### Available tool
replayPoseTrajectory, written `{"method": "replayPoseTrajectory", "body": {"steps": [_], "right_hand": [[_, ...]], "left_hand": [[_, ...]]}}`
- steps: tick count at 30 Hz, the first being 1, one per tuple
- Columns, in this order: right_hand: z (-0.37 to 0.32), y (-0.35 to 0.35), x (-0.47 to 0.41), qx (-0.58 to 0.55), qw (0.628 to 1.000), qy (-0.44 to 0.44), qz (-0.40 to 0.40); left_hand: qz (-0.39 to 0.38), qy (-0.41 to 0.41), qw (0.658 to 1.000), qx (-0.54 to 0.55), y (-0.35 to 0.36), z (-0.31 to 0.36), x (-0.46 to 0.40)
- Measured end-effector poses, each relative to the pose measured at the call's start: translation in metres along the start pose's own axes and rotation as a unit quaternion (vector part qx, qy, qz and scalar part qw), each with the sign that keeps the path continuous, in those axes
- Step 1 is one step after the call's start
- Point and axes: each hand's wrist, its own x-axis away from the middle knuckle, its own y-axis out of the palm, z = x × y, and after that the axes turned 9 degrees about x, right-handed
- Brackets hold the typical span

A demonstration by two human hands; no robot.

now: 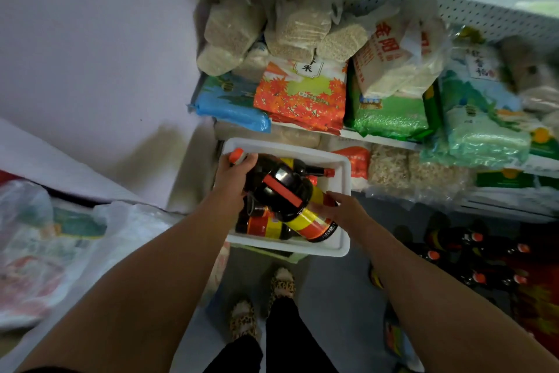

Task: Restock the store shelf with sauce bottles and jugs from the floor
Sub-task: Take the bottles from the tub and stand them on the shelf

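Note:
A white foam box [343,244] stands on the floor in front of the shelf and holds several dark sauce bottles with red caps. A big dark sauce jug [279,191] with an orange handle and a yellow and red label lies tilted over them. My left hand [234,174] grips the jug's neck, just below its orange cap [236,155]. My right hand [341,206] holds the jug's lower end at the label. A smaller bottle [266,227] lies under the jug. More sauce bottles [472,254] stand on the floor to the right.
The store shelf [378,136] above the box carries rice bags [302,97] and packs of noodles [302,27]. Plastic sacks [45,251] lie on the left. My feet in leopard-print slippers [263,303] stand just before the box.

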Motion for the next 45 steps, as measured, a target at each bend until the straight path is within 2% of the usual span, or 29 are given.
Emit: {"method": "replayPoseTrajectory", "body": {"steps": [3,9,11,15,21,26,29,32,34,36,40,42,45], "right_hand": [[-0.017,0.004,0.017,0.002,0.999,-0.031,0.008],[-0.065,-0.010,0.053,-0.076,0.994,-0.076,0.000],[-0.080,-0.022,0.065,-0.102,0.990,-0.092,-0.010],[-0.102,-0.055,0.084,-0.149,0.981,-0.121,-0.034],[-0.124,-0.107,0.114,-0.212,0.963,-0.162,-0.034],[-0.142,-0.136,0.138,-0.169,0.955,-0.237,-0.064],[-0.148,-0.144,0.144,-0.116,0.944,-0.293,-0.100],[-0.151,-0.153,0.143,-0.122,0.931,-0.326,-0.108],[-0.157,-0.161,0.141,-0.147,0.928,-0.330,-0.092],[-0.166,-0.170,0.140,-0.164,0.922,-0.339,-0.088],[-0.182,-0.187,0.137,-0.156,0.918,-0.354,-0.093],[-0.190,-0.193,0.130,-0.151,0.918,-0.355,-0.093],[-0.211,-0.200,0.118,-0.131,0.923,-0.352,-0.084]], "left_hand": [[-0.029,0.013,0.999,0.013,0.013,0.026,0.020],[-0.087,0.090,0.991,-0.048,0.039,0.089,0.071],[-0.135,0.116,0.980,-0.089,0.051,0.111,0.089],[-0.181,0.163,0.955,-0.167,0.085,0.146,0.129],[-0.214,0.247,0.932,-0.155,0.134,0.162,0.175],[-0.208,0.258,0.941,-0.073,0.176,0.160,0.207],[-0.186,0.273,0.940,-0.090,0.195,0.166,0.222],[-0.194,0.266,0.939,-0.104,0.208,0.172,0.233],[-0.213,0.266,0.936,-0.087,0.212,0.176,0.232],[-0.264,0.262,0.926,-0.069,0.207,0.178,0.222],[-0.351,0.212,0.903,-0.128,0.198,0.177,0.199],[-0.367,0.225,0.893,-0.131,0.204,0.182,0.191],[-0.345,0.255,0.893,-0.138,0.221,0.204,0.181]]}}
